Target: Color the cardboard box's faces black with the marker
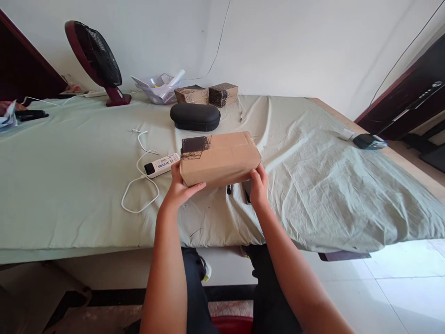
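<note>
Between my two hands a brown cardboard box [225,155] is held up above the cloth, tilted a little. Black marker scribbles cover its left top corner. My left hand [180,188] grips the lower left end, thumb along the near side. At the right end, my right hand [259,185] is closed on the lower corner. Beneath the box, partly hidden, lie a black marker [229,189] and a dark flat object [247,191] that looks like a phone. A white power strip [162,165] with a white cable [139,178] rests by my left hand.
Behind the box sits a black hard case [195,117]. Two scribbled cardboard boxes [192,95] stand by the wall, near a clear plastic basket [162,93] and a fan [97,60]. A pen [241,116] and a dark object [369,141] lie on the wrinkled cloth [313,176].
</note>
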The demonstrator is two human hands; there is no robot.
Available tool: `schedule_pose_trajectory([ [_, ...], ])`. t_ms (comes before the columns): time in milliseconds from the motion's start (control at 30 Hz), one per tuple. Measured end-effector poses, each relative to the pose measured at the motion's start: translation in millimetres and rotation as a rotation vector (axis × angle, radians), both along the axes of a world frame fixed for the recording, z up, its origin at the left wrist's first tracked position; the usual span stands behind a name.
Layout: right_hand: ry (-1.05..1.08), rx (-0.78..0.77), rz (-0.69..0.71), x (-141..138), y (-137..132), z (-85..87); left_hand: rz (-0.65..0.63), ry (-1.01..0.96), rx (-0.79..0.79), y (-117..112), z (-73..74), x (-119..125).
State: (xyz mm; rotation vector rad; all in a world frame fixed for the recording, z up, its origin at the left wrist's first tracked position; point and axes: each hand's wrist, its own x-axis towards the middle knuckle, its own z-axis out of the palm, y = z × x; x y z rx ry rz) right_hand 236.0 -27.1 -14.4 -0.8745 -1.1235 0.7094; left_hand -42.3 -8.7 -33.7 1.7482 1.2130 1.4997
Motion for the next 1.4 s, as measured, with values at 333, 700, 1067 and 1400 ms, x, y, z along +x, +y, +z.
schedule_pose_trajectory([
  [333, 0.038, -0.060, -0.008, -3, -2, 7.2, 0.011, 0.232, 0.153, -2, 3.5, -13],
  [700, -0.011, -0.042, -0.013, -10, -4, 7.7, 0.171, 0.111, -0.078, -27, 7.1, 11],
  [1067, -0.088, -0.004, -0.065, -14, -6, 10.5, 0.130, -0.135, -0.052, -27, -5.7, 11],
  [1400, 0.070, -0.068, -0.034, -14, -3, 6.8, 0.129, 0.091, 0.213, -29, -5.9, -6],
])
